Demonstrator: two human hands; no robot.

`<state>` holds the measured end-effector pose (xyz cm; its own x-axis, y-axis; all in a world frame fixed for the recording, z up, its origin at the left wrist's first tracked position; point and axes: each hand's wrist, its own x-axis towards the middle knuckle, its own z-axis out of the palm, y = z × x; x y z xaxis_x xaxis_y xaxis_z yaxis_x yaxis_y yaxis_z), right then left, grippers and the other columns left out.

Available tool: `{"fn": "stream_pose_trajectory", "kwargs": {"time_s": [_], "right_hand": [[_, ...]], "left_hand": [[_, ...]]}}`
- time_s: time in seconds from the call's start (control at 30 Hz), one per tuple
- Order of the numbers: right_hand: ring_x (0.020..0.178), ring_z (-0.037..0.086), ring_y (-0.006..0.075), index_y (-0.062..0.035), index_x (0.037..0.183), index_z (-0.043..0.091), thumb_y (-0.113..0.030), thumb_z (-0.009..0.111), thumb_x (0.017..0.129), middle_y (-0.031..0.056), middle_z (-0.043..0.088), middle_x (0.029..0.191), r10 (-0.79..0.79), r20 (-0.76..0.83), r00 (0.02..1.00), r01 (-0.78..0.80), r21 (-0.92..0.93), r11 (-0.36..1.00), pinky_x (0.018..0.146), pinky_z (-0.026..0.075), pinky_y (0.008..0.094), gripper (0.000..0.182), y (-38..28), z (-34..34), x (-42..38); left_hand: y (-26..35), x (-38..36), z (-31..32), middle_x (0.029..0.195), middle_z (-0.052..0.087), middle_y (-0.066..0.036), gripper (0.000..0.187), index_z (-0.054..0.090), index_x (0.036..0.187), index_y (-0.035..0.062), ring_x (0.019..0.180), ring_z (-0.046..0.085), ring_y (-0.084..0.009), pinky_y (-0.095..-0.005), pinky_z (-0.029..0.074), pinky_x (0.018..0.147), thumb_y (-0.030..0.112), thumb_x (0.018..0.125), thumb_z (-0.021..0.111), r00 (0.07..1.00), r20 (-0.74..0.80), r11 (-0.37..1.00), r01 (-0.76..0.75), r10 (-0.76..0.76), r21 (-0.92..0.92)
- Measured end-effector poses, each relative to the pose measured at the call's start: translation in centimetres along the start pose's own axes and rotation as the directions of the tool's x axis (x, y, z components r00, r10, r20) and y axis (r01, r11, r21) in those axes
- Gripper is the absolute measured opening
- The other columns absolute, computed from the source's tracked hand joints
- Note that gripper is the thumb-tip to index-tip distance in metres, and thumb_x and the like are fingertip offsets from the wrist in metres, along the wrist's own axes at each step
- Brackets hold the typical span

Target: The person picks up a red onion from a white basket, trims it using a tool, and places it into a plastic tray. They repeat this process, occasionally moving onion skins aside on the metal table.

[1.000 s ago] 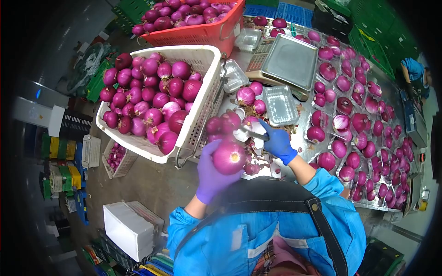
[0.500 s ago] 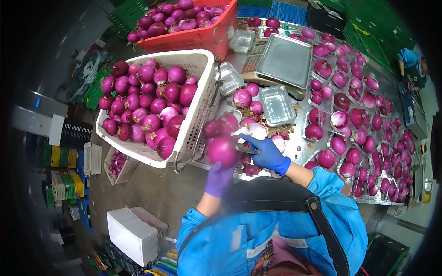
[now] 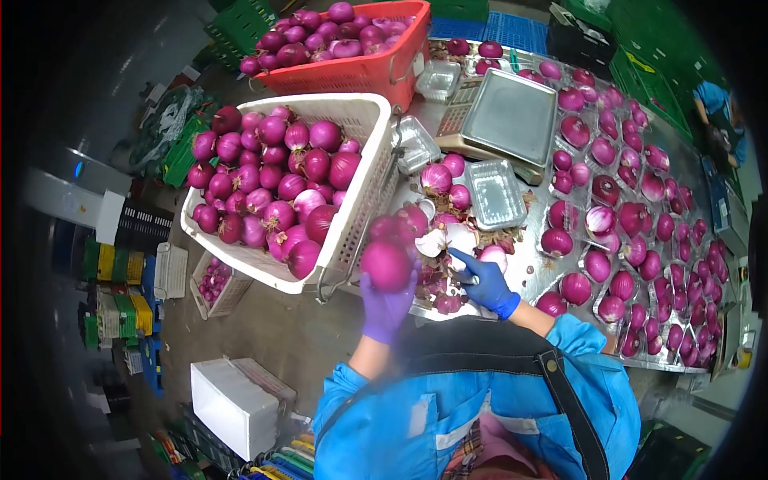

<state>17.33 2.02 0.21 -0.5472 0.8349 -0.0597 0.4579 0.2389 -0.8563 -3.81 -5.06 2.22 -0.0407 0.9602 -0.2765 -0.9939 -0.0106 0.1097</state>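
Observation:
A red onion [image 3: 387,266] sits in my left hand [image 3: 385,310], its gloved fingers closed around it from below. My right hand [image 3: 486,286], in a blue glove, is closed on a small knife [image 3: 474,280], mostly hidden by the fingers. Onion skins and scraps [image 3: 448,286] lie on the metal table beside that hand. Just beyond it is a pale peeled onion [image 3: 494,256]. To the left, a white crate [image 3: 362,208] full of red onions stands close to my left hand.
A red crate [image 3: 344,80] of onions stands behind the white one. A scale [image 3: 512,116] and a clear plastic tray [image 3: 496,194] are on the table [image 3: 520,300]. Many trayed onions [image 3: 632,218] cover the right side. Another person [image 3: 718,120] is at far right.
My right hand has drawn the knife away from the onion, to the right and slightly down. My left hand still holds the onion. The whole view has shifted slightly.

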Motion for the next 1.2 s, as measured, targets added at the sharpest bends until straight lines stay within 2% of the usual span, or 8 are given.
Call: {"fn": "stream_pose_trajectory", "kwargs": {"time_s": [0.1, 0.17, 0.27, 0.4, 0.53, 0.7, 0.9, 1.2], "right_hand": [[0.082, 0.063, 0.0241, -0.0142, 0.126, 0.047, -0.005, 0.064, 0.059, 0.0096, 0.063, 0.097, -0.173, -0.092, 0.981, 0.178, 0.044, 0.983, 0.069, 0.051, 0.0314, 0.070, -1.4, -1.4, 1.0], [0.087, 0.062, 0.0246, -0.0148, 0.128, 0.046, -0.011, 0.068, 0.059, 0.0106, 0.061, 0.104, -0.243, -0.185, 0.952, 0.257, 0.054, 0.965, 0.074, 0.050, 0.0323, 0.073, -3.5, -2.1, 1.0], [0.102, 0.057, 0.0278, -0.0170, 0.134, 0.036, -0.030, 0.076, 0.061, 0.0123, 0.052, 0.122, -0.407, -0.186, 0.894, 0.406, -0.045, 0.913, 0.086, 0.046, 0.0347, 0.085, -3.9, -3.3, 0.4], [0.116, 0.047, 0.0310, -0.0132, 0.141, 0.014, -0.031, 0.077, 0.064, 0.0170, 0.035, 0.136, -0.020, -0.156, 0.988, 0.034, 0.087, 0.996, 0.094, 0.041, 0.0357, 0.102, -0.7, -5.4, -0.5], [0.116, 0.044, 0.0215, -0.0032, 0.139, 0.017, -0.025, 0.080, 0.062, 0.0167, 0.040, 0.132, 0.122, -0.396, 0.910, 0.077, 0.451, 0.889, 0.098, 0.037, 0.0347, 0.102, 4.7, -10.5, -2.0], [0.105, 0.054, 0.0256, -0.0109, 0.136, 0.028, -0.032, 0.080, 0.058, 0.0152, 0.051, 0.121, 0.320, -0.694, 0.645, -0.030, 0.396, 0.918, 0.087, 0.045, 0.0338, 0.096, 12.0, -18.6, -4.1], [0.102, 0.056, 0.0329, -0.0064, 0.135, 0.031, -0.040, 0.078, 0.057, 0.0217, 0.054, 0.115, 0.394, -0.520, 0.758, -0.498, -0.071, 0.864, 0.088, 0.043, 0.0359, 0.096, 14.8, -23.2, -4.0], [0.098, 0.059, 0.0280, -0.0084, 0.124, 0.048, -0.037, 0.074, 0.063, 0.0176, 0.057, 0.113, 0.477, -0.763, 0.437, -0.546, 0.197, 0.815, 0.083, 0.046, 0.0358, 0.072, 17.9, -24.9, -8.7]], "left_hand": [[-1.1, 0.6, 0.4, 0.132, 0.035, -0.018, 0.066, 0.031, 0.132, 0.0086, 0.121, 0.037, -0.0323, -0.0446, 0.032, 0.101, 0.042, 0.081, 0.055, 0.950, 0.234, 0.946, 0.254, -0.205, -0.202], [-2.1, 1.6, -1.8, 0.131, 0.036, -0.016, 0.078, 0.029, 0.132, 0.0059, 0.121, 0.036, -0.0324, -0.0444, 0.033, 0.100, 0.055, 0.077, 0.055, 0.981, 0.085, 0.626, -0.177, 0.174, 0.760], [-4.3, 2.0, 1.3, 0.132, 0.035, -0.018, 0.081, 0.026, 0.134, 0.0050, 0.122, 0.035, -0.0335, -0.0455, 0.030, 0.102, 0.060, 0.078, 0.048, 0.894, 0.099, 0.893, 0.420, -0.438, 0.160], [-9.1, 6.4, -0.8, 0.133, 0.032, -0.020, 0.089, 0.023, 0.135, 0.0027, 0.123, 0.034, -0.0333, -0.0449, 0.030, 0.102, 0.068, 0.077, 0.043, 0.899, 0.135, 0.499, 0.103, -0.417, 0.860], [-14.6, 9.6, 3.5, 0.124, 0.042, -0.018, 0.077, 0.031, 0.129, -0.0022, 0.115, 0.043, -0.0287, -0.0385, 0.039, 0.094, 0.060, 0.085, 0.037, 0.726, -0.263, 0.361, 0.581, -0.636, 0.729], [-21.1, 15.8, 2.7, 0.129, 0.038, -0.015, 0.070, 0.023, 0.136, 0.0029, 0.118, 0.040, -0.0285, -0.0374, 0.039, 0.094, 0.032, 0.083, 0.059, 0.795, -0.015, 0.082, 0.081, -0.607, 0.993], [-30.0, 22.4, -0.9, 0.138, 0.020, -0.024, 0.103, 0.021, 0.138, 0.0044, 0.125, 0.029, -0.0356, -0.0430, 0.030, 0.101, 0.030, 0.057, 0.079, 0.800, 0.308, -0.164, -0.444, -0.515, 0.881], [-33.3, 21.9, 2.4, 0.140, 0.014, -0.027, 0.101, 0.032, 0.133, 0.0103, 0.126, 0.026, -0.0406, -0.0455, 0.028, 0.102, 0.047, 0.052, 0.078, 0.851, 0.316, -0.478, -0.504, -0.420, 0.719]]}}
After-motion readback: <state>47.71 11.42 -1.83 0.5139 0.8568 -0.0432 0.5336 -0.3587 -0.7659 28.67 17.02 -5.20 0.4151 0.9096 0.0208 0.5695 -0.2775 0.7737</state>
